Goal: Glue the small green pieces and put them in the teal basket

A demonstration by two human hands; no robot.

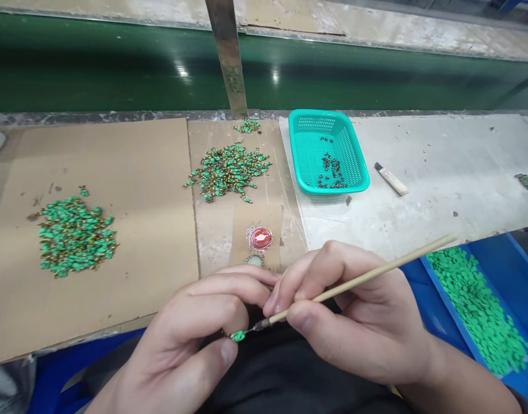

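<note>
Between thumb and forefinger, my left hand (195, 328) pinches a tiny green figurine (238, 336) with dark and gold parts. A thin paintbrush (371, 273) with a pale wooden handle is held pen-like in my right hand (354, 310). Its fine tip points left and meets or nearly meets the figurine; I cannot tell which. The fingers of both hands come together above the brush's ferrule. Just beyond my hands on the cardboard sits a bottle cap of red paint (261, 238), with a second cap (254, 261) holding something pale, partly hidden by my fingers.
Similar green-and-gold pieces lie heaped at left (76, 236) and centre (231, 169). A turquoise basket (362, 178) contains small dark pieces. Right of it lies a flat brush (391, 179). A blue tray (500, 259) of green pieces stands low at right. A metal post (229, 63) rises behind.
</note>
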